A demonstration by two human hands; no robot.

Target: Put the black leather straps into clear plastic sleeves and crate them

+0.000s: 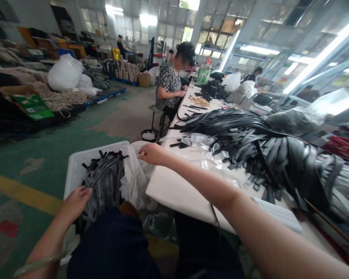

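A white bin (97,149) stands on the floor at the lower left, filled with black straps (106,178), some in clear plastic. My left hand (78,201) is at the bin's left side against the straps, fingers closed; what it pinches is hidden. Above the bin's right edge, by the table corner, my right hand (151,154) has its fingers curled together near the white plastic bag (135,178); anything between them is too small to tell. A large heap of black strips (250,135) covers the right part of the white table (174,186).
A person (170,83) sits on a stool at the table's far left side, near gold-coloured pieces (199,101). A small black bucket (148,135) stands below the table edge. Clear wrappers (197,140) lie before the heap. Sacks and cords lie at the left.
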